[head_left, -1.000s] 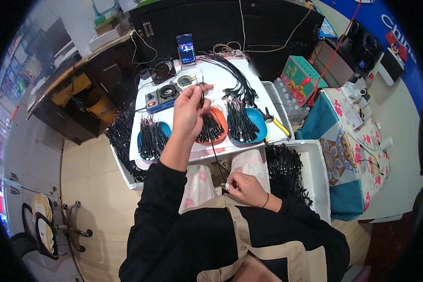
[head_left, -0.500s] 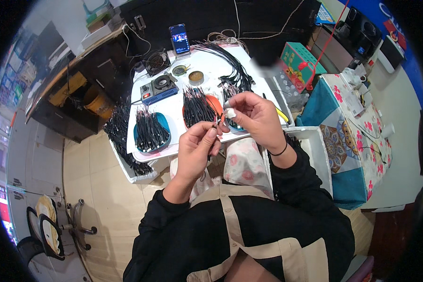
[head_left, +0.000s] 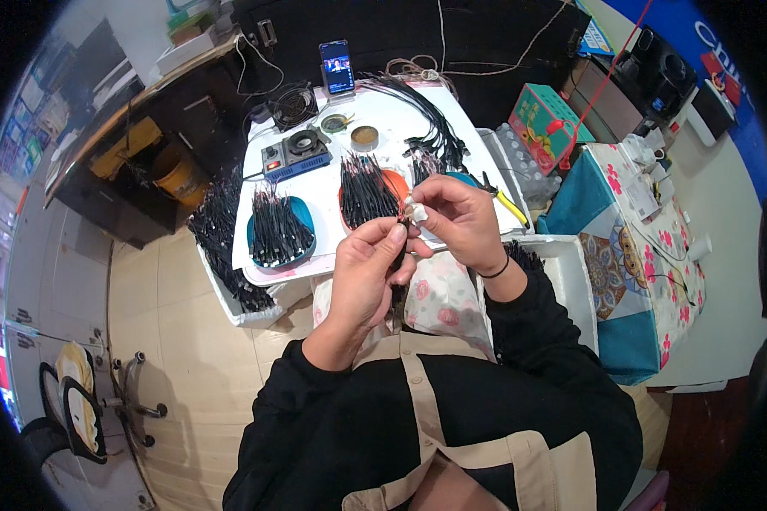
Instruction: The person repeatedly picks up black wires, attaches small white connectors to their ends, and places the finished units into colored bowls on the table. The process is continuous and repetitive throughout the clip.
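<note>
My left hand (head_left: pixel 368 266) is closed on a black cable (head_left: pixel 400 254), thumb on top, just in front of the table's near edge. Thin wire ends stick up from the cable above that thumb. My right hand (head_left: pixel 467 223) has thumb and finger pinched at those wire ends, with a white wrapping (head_left: pixel 418 213) around the thumb tip. Whether the right fingers hold one wire or several is too small to tell. Behind the hands, bundles of similar black cables stand in an orange tray (head_left: pixel 395 180) and a teal tray (head_left: pixel 307 215).
On the white table stand a blue soldering-type unit (head_left: pixel 296 155), a round tin (head_left: pixel 365 138), a small fan (head_left: pixel 293 109) and a propped phone (head_left: pixel 337 68). Yellow-handled pliers (head_left: pixel 511 209) lie at the right edge. White foam boxes (head_left: pixel 571 255) flank the table.
The right fingers have come down and in against the wire ends at the left thumb. The left thumb points more upward. The whole view has shifted slightly.
</note>
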`<move>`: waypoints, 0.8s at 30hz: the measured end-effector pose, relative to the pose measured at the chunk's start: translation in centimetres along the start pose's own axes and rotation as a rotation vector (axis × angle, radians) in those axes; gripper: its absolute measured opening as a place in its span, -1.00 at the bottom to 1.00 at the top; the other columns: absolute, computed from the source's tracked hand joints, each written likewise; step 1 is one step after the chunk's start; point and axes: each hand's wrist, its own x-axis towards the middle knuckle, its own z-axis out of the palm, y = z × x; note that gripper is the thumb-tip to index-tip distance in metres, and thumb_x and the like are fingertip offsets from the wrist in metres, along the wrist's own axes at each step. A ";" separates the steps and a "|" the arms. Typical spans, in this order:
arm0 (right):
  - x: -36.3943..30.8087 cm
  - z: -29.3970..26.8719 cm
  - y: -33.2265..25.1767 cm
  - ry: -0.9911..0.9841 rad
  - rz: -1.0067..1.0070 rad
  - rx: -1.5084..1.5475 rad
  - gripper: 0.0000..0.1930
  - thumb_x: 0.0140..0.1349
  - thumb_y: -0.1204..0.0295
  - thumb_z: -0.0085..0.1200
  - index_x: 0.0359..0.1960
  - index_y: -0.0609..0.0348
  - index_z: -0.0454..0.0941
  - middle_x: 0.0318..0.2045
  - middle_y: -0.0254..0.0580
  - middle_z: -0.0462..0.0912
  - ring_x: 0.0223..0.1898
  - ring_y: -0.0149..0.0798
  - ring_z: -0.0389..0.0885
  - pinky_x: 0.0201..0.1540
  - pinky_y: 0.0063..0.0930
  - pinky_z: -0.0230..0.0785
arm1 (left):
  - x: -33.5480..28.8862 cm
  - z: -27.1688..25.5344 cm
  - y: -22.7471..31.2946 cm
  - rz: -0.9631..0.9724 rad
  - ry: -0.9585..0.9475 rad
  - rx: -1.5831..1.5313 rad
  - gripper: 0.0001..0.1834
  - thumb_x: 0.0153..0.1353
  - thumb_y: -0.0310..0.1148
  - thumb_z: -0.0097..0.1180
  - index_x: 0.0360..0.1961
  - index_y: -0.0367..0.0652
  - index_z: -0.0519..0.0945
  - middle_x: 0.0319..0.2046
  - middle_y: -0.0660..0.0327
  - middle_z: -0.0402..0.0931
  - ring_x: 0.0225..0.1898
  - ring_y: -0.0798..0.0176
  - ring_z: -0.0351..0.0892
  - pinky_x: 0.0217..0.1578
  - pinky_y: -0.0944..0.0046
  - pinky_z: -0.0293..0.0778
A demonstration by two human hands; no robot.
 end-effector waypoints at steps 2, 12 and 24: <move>-0.2 0.1 0.3 0.014 0.051 0.120 -0.81 0.24 0.54 0.12 -0.14 0.35 0.52 -0.24 -0.22 0.60 -0.29 -0.49 0.60 -0.26 -0.64 0.50 | -0.1 0.0 0.0 0.061 0.024 0.029 -0.82 0.36 -0.44 -0.05 -0.15 -0.35 0.51 -0.40 0.07 0.60 -0.62 0.49 0.31 -0.59 0.55 0.17; -2.1 1.3 -0.8 0.130 0.000 -0.151 -0.86 0.20 0.61 0.13 -0.21 0.37 0.54 -0.32 -0.25 0.55 -0.33 -0.47 0.57 -0.28 -0.63 0.44 | -0.7 1.0 -2.0 0.472 0.204 0.485 -0.82 0.32 -0.48 0.04 -0.16 -0.41 0.55 -0.52 0.26 0.52 -0.60 0.56 0.33 -0.61 0.54 0.24; -2.7 1.5 0.6 0.056 0.349 0.646 -0.82 0.25 0.50 0.07 -0.15 0.30 0.45 -0.36 -0.21 0.57 -0.40 -0.41 0.58 -0.29 -0.54 0.48 | -0.8 0.1 -2.0 0.148 0.035 0.039 -0.82 0.34 -0.49 -0.02 -0.17 -0.41 0.54 -0.48 0.11 0.55 -0.65 0.52 0.25 -0.63 0.57 0.13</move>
